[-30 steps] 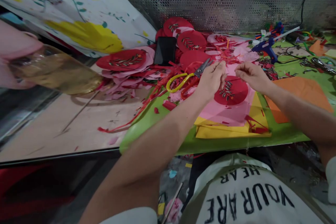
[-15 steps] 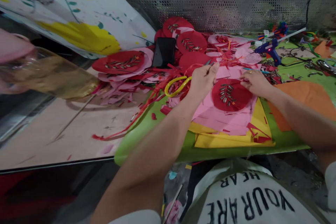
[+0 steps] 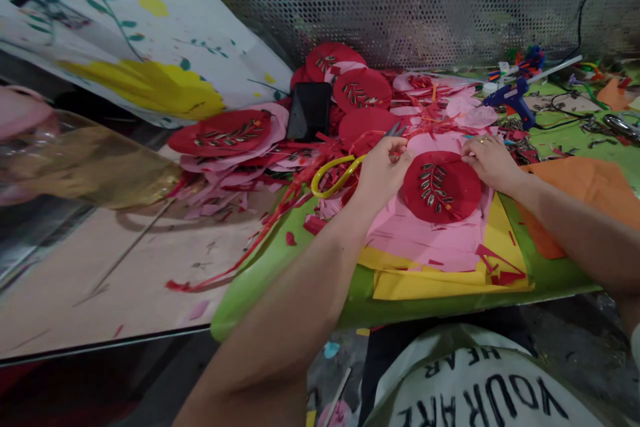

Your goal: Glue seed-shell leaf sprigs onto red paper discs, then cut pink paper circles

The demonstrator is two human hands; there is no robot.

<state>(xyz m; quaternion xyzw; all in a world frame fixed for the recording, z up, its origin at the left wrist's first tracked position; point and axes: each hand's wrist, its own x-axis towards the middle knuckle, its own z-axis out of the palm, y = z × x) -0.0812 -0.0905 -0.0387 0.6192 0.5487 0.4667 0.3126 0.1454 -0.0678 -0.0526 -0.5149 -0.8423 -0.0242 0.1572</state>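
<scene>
A flat red disc (image 3: pixel 442 199), decorated with a small branch of dark, shiny leaves, lies over pink sheets (image 3: pixel 425 245). My left hand (image 3: pixel 384 170) is closed in a pinch at its upper left edge. At the upper right edge, the thumb and fingers of my right hand (image 3: pixel 491 161) close on the rim. Yellow-handled scissors (image 3: pixel 330 179) lie partly behind my left hand, their blade tips showing above it. Yellow sheets (image 3: pixel 400 285) stick out below the pink ones.
More decorated red discs (image 3: pixel 363 88) and scraps pile up behind. A black phone (image 3: pixel 309 112) leans among them. A blue glue gun (image 3: pixel 513 101) sits at the back right, near an orange sheet (image 3: pixel 580 197). Left stands a pink-topped bag (image 3: pixel 100 160). A perforated metal panel (image 3: pixel 400 7) closes the back.
The view has tilted slightly, so the table appears lower. My left fingers have curled in toward the disc's edge. My right hand stays at the disc's upper right.
</scene>
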